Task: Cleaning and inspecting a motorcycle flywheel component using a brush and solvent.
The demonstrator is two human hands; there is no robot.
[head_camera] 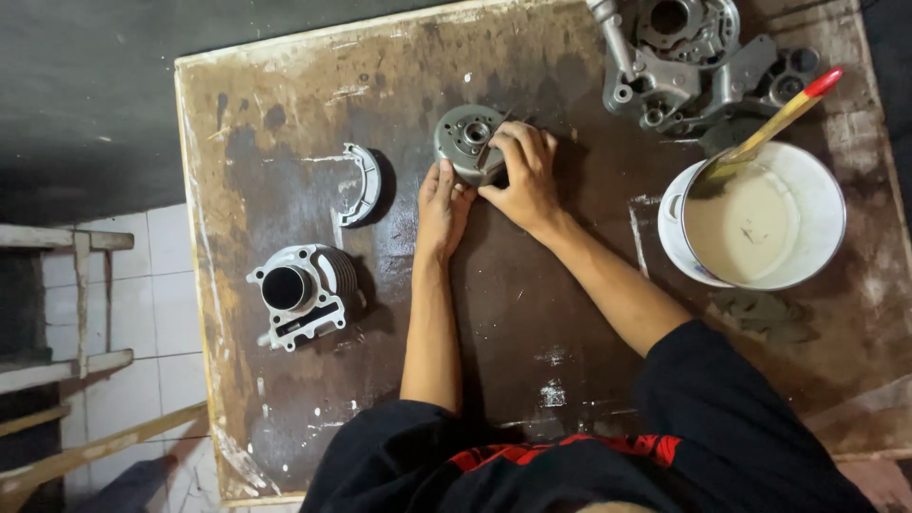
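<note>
Work looks early, I judge: my left hand (443, 201) steadies the round metal part (467, 141) at the table's (532, 313) far middle, my right hand (521, 173) grasps its other side. Cylinder (306, 290) and brush (774, 122) in the bowl (826, 204) lie untouched.

Both hands (489, 190) together (fingers curled)

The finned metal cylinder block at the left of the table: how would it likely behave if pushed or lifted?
The cylinder block looks like cast metal, so probably stiff and heavy for its size. It stands on a flat flange with its bore facing up, so a push would more likely slide it than roll it. The stained tabletop suggests it may be oily and slippery.
</note>
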